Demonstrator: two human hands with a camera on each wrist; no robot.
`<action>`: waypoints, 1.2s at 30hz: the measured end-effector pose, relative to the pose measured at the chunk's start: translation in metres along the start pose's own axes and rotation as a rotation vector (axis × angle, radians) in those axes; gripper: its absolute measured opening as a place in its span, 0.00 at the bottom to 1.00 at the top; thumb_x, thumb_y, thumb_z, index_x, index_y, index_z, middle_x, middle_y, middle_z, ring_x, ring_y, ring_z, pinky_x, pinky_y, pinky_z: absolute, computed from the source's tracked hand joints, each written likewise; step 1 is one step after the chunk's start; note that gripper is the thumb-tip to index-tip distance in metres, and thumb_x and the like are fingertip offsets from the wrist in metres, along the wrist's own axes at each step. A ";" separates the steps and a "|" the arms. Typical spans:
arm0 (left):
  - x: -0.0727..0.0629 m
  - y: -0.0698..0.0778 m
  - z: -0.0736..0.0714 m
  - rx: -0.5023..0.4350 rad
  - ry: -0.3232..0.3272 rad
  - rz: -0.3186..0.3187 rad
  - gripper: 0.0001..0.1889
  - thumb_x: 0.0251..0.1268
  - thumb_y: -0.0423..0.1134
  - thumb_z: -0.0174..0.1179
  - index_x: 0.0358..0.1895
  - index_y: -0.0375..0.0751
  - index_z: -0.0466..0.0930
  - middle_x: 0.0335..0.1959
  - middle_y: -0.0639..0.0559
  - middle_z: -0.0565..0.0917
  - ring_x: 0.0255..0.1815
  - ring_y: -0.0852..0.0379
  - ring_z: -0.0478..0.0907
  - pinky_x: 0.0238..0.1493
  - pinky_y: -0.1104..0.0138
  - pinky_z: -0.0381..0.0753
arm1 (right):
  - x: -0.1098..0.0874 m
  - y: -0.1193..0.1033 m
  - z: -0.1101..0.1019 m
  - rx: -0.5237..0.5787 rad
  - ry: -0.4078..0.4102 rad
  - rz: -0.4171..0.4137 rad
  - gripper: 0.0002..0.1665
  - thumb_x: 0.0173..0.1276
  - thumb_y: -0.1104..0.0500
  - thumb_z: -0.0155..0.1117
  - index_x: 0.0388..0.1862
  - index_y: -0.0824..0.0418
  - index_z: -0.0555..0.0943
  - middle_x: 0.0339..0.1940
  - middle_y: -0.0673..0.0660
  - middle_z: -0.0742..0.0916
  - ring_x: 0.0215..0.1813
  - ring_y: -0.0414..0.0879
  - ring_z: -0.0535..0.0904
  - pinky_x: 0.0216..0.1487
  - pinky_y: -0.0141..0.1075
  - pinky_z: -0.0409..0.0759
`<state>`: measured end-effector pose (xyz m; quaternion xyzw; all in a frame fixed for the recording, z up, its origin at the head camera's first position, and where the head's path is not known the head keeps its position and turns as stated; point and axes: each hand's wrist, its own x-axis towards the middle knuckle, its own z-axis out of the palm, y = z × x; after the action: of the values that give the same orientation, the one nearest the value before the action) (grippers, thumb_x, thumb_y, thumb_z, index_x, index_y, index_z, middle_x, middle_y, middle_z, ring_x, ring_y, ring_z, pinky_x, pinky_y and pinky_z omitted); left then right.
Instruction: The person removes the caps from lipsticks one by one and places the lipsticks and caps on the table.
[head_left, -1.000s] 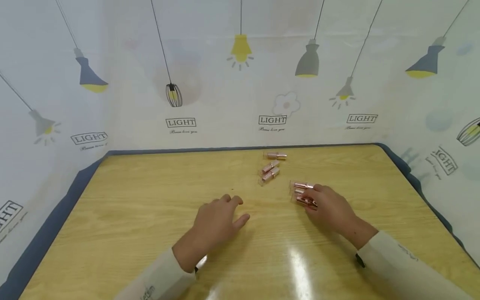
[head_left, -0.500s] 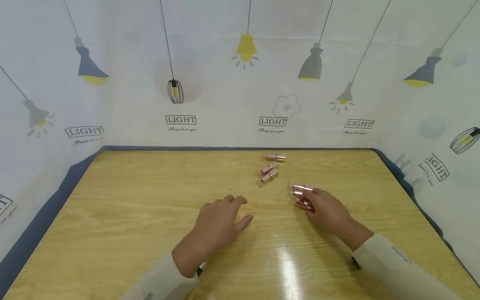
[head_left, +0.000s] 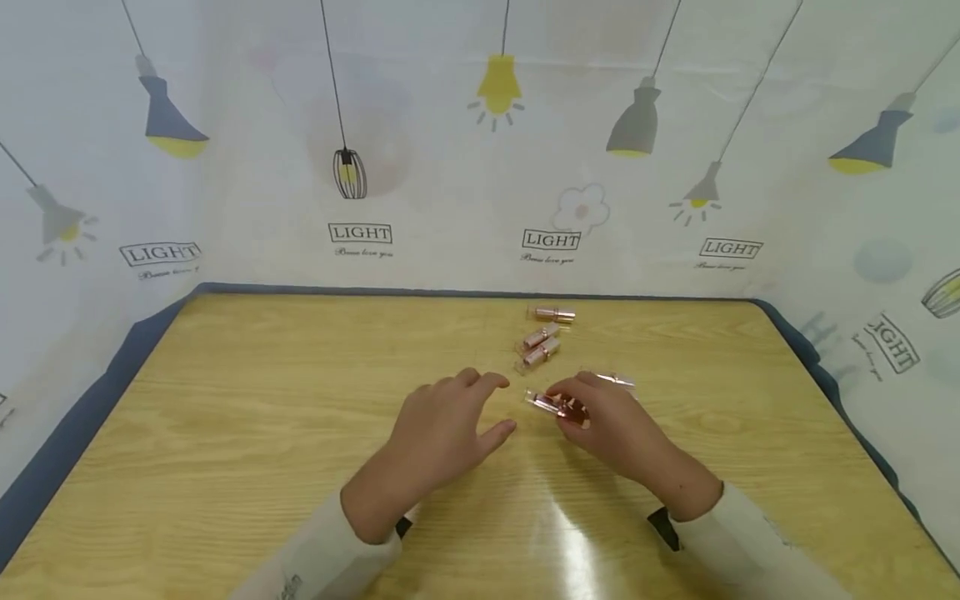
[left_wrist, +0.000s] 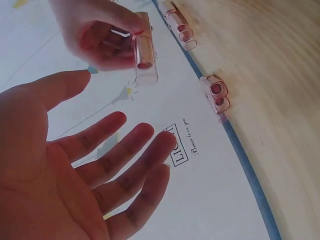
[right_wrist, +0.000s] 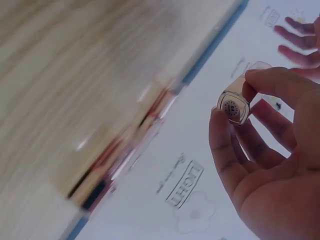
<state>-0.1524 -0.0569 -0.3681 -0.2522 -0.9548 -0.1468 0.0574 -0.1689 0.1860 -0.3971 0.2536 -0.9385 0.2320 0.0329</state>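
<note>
A rose-gold lipstick tube (head_left: pixel 543 403) with a clear cap is pinched between the thumb and fingers of my right hand (head_left: pixel 622 433). The right wrist view shows the round label on the base of this lipstick (right_wrist: pixel 233 107). In the left wrist view its clear end points down, and the right hand (left_wrist: pixel 102 32) grips the other end. My left hand (head_left: pixel 442 421) is just left of it, fingers spread and holding nothing. Behind the right hand lies another lipstick tube (head_left: pixel 615 380), partly hidden by that hand.
Farther back on the wooden table (head_left: pixel 300 375) lie more lipsticks: one near the back edge (head_left: pixel 555 315) and two side by side, slanted (head_left: pixel 540 353). A white cloth wall printed with lamps (head_left: pixel 450 167) surrounds the table, with a blue border.
My right hand has moved left from the group of tubes on the right, bringing a lipstick with it toward the left hand. The left hand has shifted slightly right and stays spread.
</note>
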 end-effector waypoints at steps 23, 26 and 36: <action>0.001 -0.007 0.008 -0.040 -0.021 0.003 0.16 0.59 0.58 0.69 0.41 0.52 0.84 0.32 0.59 0.85 0.29 0.63 0.80 0.28 0.70 0.75 | 0.007 -0.037 0.024 0.138 0.023 -0.109 0.18 0.60 0.65 0.75 0.49 0.59 0.83 0.39 0.48 0.85 0.38 0.37 0.81 0.39 0.31 0.83; 0.001 -0.008 0.006 -0.030 -0.017 0.003 0.17 0.59 0.59 0.69 0.40 0.52 0.85 0.32 0.60 0.85 0.28 0.63 0.81 0.28 0.70 0.75 | 0.007 -0.037 0.027 0.122 0.022 -0.104 0.17 0.61 0.64 0.74 0.49 0.59 0.84 0.39 0.48 0.87 0.39 0.38 0.81 0.40 0.31 0.83; 0.001 -0.006 -0.002 -0.020 0.002 0.019 0.17 0.57 0.60 0.69 0.38 0.52 0.85 0.30 0.60 0.85 0.25 0.66 0.79 0.25 0.73 0.71 | 0.003 -0.041 0.026 -0.043 0.067 -0.104 0.19 0.58 0.59 0.78 0.49 0.56 0.85 0.39 0.46 0.88 0.40 0.38 0.80 0.40 0.31 0.81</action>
<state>-0.1563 -0.0620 -0.3680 -0.2615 -0.9508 -0.1559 0.0570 -0.1497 0.1417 -0.4021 0.2936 -0.9271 0.2183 0.0820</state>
